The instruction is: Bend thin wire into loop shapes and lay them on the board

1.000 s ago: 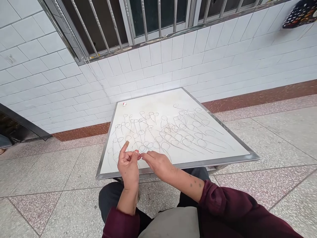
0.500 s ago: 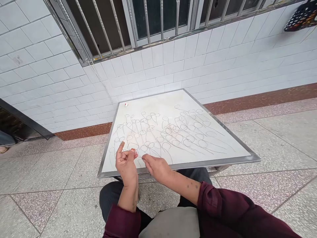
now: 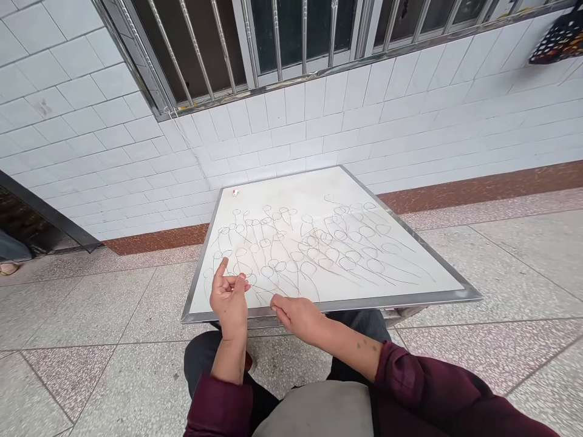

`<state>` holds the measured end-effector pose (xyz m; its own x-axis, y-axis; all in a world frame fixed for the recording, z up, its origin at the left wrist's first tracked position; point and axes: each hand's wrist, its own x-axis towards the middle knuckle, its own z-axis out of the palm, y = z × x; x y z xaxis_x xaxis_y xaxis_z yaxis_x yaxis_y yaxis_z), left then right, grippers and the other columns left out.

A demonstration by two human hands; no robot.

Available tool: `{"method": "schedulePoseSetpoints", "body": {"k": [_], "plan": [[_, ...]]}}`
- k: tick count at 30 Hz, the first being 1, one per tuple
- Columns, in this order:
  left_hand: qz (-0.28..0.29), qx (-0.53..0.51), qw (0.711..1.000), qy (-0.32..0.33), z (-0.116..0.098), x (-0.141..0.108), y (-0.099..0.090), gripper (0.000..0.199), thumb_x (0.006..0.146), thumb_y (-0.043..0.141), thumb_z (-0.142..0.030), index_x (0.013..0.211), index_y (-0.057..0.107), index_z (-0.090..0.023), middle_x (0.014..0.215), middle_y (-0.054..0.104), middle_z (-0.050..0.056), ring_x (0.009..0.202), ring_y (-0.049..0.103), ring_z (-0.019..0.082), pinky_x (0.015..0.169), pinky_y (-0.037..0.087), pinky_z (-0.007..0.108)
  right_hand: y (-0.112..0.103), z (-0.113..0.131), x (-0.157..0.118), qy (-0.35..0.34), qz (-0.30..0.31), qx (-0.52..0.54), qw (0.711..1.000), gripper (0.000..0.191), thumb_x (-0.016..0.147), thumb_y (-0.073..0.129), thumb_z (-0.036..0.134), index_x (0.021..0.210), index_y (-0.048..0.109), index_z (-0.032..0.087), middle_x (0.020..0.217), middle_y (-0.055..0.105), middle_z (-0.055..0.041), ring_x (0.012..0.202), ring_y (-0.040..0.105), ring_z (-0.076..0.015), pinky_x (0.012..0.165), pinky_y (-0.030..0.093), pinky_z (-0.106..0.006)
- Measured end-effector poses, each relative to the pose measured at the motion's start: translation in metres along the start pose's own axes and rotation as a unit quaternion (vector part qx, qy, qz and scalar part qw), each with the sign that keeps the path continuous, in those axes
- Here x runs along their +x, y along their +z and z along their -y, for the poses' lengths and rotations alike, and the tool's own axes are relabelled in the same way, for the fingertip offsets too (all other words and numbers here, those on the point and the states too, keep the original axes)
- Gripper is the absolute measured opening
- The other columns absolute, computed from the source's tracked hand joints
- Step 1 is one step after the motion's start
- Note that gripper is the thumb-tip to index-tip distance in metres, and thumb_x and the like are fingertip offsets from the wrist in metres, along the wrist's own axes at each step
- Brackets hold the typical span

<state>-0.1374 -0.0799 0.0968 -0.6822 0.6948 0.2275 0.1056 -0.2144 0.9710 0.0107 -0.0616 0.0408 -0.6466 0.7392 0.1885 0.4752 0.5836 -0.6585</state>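
Note:
Thin dark wires (image 3: 348, 260) with looped ends lie spread over a white table (image 3: 296, 188) with a metal edge. Above its front left part, my left hand (image 3: 231, 297) pinches a thin wire between thumb and a finger, with another finger pointing up. My right hand (image 3: 296, 314) is closed near the front edge, its fingertips pressed together on what looks like the same wire. The wire between the hands is very faint.
A small white and red object (image 3: 235, 193) sits at the table's back left corner. Behind stands a tiled wall (image 3: 273, 130) with a barred window (image 3: 291, 36). A dark patterned bag (image 3: 555, 37) hangs at upper right. Part of a person's foot (image 3: 9, 267) shows at far left.
My right hand has moved right, away from my left hand, so the gap between them is wider. My left hand has shifted slightly left. The view has tilted a little.

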Motion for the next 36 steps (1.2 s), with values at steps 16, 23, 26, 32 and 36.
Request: {"method": "schedulePoseSetpoints", "body": {"k": [16,23,26,32,36], "plan": [[0.238,0.001,0.969,-0.059,0.002,-0.038,0.009,0.066,0.081,0.064,-0.03,0.141,0.039,-0.022,0.071,0.062,-0.003,0.06,0.059,0.011,0.068,0.052,0.028,-0.022,-0.012,0.019,0.084,-0.198,0.378,0.901,0.031,0.08,0.064,0.04,0.104,0.056,0.023,0.09,0.053,-0.0003,0.074,0.051,-0.0132,0.068,0.042,-0.028],[0.255,-0.073,0.958,-0.106,0.003,-0.04,0.011,0.069,0.08,0.067,-0.029,0.141,0.036,-0.02,0.067,0.059,-0.004,0.062,0.056,0.011,0.062,0.052,0.026,-0.03,-0.007,0.019,0.097,-0.068,0.543,0.832,0.029,0.075,0.07,0.04,0.095,0.061,0.021,0.072,0.05,0.0039,0.061,0.045,-0.0092,0.053,0.031,-0.022],[0.251,-0.089,0.954,-0.137,0.005,-0.042,0.012,0.074,0.077,0.07,-0.03,0.141,0.035,-0.02,0.067,0.06,-0.004,0.063,0.057,0.012,0.06,0.05,0.025,-0.028,-0.006,0.019,0.119,-0.061,0.584,0.801,0.03,0.069,0.075,0.039,0.086,0.06,0.02,0.073,0.05,0.0038,0.056,0.041,-0.0072,0.046,0.023,-0.02],[0.265,-0.105,0.94,-0.188,0.007,-0.047,0.01,0.073,0.077,0.071,-0.029,0.14,0.035,-0.019,0.073,0.065,-0.002,0.066,0.061,0.012,0.069,0.05,0.027,-0.028,-0.01,0.018,0.117,-0.065,0.594,0.793,0.029,0.07,0.076,0.038,0.084,0.059,0.018,0.066,0.048,0.0063,0.049,0.038,-0.0048,0.045,0.024,-0.02],[0.259,-0.098,0.946,-0.168,0.006,-0.048,0.008,0.075,0.077,0.071,-0.028,0.141,0.034,-0.02,0.073,0.066,-0.002,0.067,0.061,0.012,0.073,0.05,0.029,-0.033,-0.008,0.016,0.129,-0.042,0.587,0.798,0.03,0.074,0.072,0.041,0.089,0.059,0.019,0.072,0.054,0.0047,0.052,0.041,-0.0048,0.049,0.027,-0.02]]}}
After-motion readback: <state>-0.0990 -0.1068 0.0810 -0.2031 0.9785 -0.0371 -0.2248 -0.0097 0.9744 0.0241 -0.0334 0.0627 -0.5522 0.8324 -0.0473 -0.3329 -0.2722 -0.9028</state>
